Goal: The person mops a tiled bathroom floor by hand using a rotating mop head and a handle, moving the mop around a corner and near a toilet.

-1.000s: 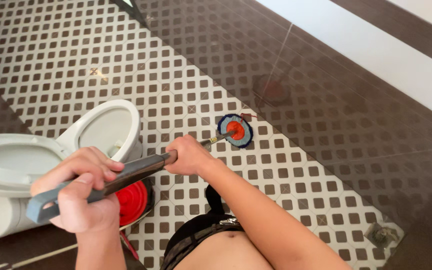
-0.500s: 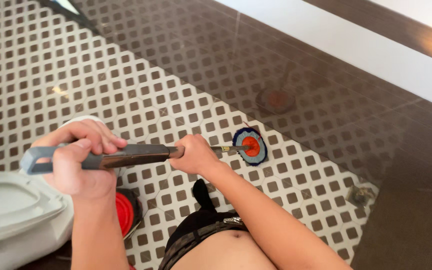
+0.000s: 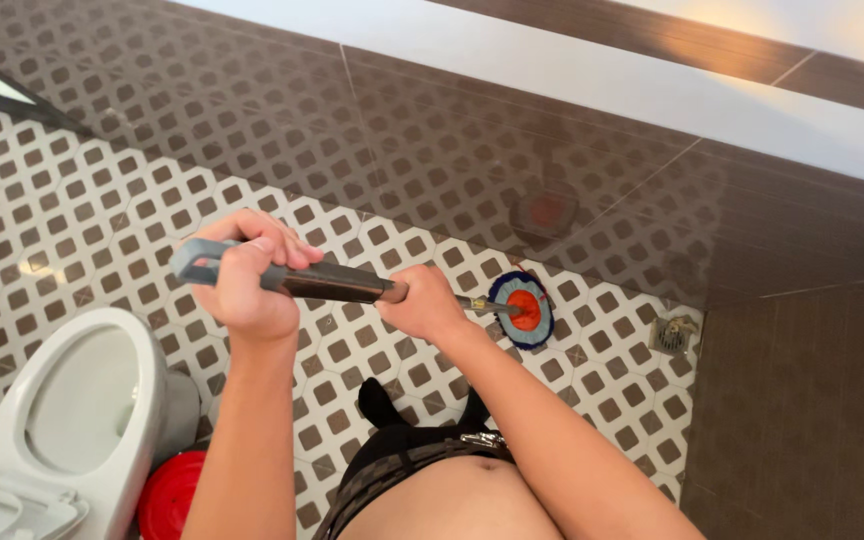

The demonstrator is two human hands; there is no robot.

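One mop [image 3: 522, 308], held by two hands: left [image 3: 244, 282], right [image 3: 424, 303]. One toilet [image 3: 72, 420] near left, one red bucket [image 3: 167, 495] beside it, one floor drain [image 3: 674, 334] at right.

Floor [image 3: 72, 200]: white tile w/ brown diamond pattern, glossy.
Mop head [image 3: 524, 309]: round, blue rim, orange centre; flat on floor nr dark wall base.
Drain [image 3: 674, 333]: small metal grate, right of mop head, apart.
Toilet [image 3: 82, 420]: white, lower left, lid up.
Red bucket [image 3: 167, 497]: just beside toilet.
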